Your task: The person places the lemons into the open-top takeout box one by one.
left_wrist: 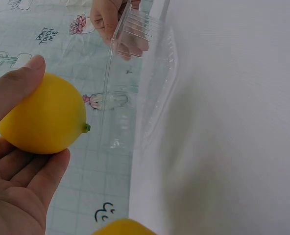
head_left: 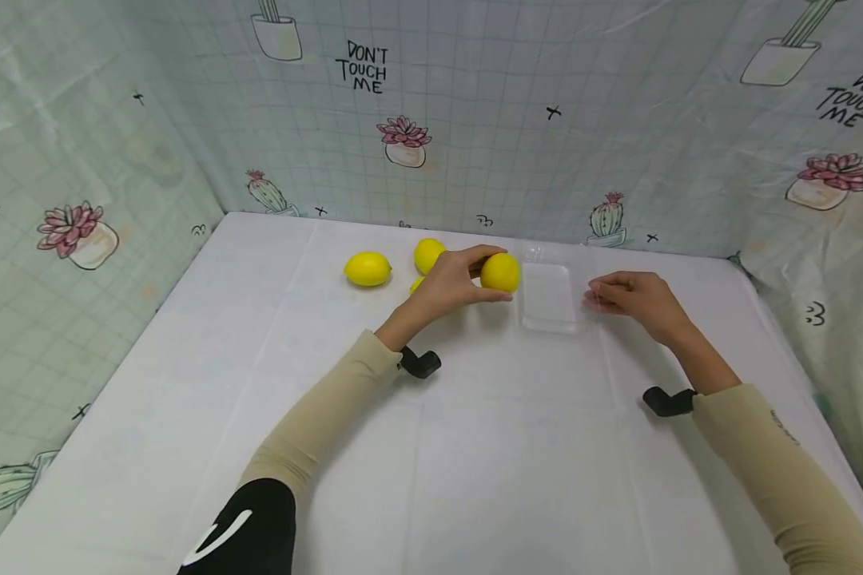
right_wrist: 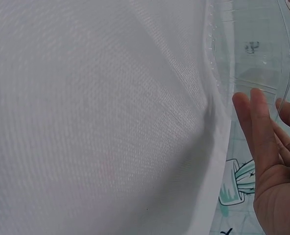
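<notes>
Left hand (head_left: 449, 283) grasps a smooth oval yellow lemon (head_left: 500, 271) between thumb and fingers, just left of the clear ribbed plastic tray (head_left: 548, 297) on the white cloth desk (head_left: 475, 447). Right hand (head_left: 633, 297), fingers relaxed and released, touches the tray's right edge. Two more lemons (head_left: 367, 268) lie behind.

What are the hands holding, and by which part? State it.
The left hand grips a lemon around its middle. The right hand touches the clear tray's edge; a grip cannot be told.
</notes>
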Motion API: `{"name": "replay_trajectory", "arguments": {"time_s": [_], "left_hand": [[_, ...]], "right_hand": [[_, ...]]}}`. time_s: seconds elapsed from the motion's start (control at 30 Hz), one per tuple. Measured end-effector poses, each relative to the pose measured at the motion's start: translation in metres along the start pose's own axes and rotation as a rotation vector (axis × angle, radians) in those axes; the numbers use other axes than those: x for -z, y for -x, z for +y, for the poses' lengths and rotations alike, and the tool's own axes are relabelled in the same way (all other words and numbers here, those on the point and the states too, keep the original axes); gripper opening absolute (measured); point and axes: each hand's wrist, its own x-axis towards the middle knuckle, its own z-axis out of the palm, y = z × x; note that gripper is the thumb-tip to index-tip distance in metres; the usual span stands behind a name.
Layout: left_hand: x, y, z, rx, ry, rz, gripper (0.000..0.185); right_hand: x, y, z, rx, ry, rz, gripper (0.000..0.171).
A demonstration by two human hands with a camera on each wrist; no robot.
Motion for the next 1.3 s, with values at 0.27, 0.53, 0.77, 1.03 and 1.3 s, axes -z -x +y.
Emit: {"name": "replay_trajectory", "arguments": {"time_s": [0.27, 0.53, 0.77, 1.03, 1.3], "left_hand": [[-0.008, -0.024, 0.008, 0.001, -0.009, 0.018, 0.069], [-0.014, -0.056, 0.013, 0.094, -0.012, -0.025, 0.068], [-0.025, -0.081, 0.014, 0.183, 0.063, -0.015, 0.069], [-0.045, -0.106, 0.016, 0.337, 0.135, 0.059, 0.068], [-0.063, -0.122, 0.022, 0.403, 0.084, 0.093, 0.061]], "right_hand": [[-0.001, -0.003, 0.0, -0.007, 0.009, 0.013, 0.053], [0.0, -0.002, 0.0, -0.027, 0.006, 0.016, 0.056], [0.002, -0.005, 0.001, -0.035, -0.002, -0.005, 0.054], [0.002, -0.006, 0.0, -0.058, 0.007, -0.019, 0.053], [0.004, -0.005, -0.004, -0.031, -0.003, -0.026, 0.053]]}}
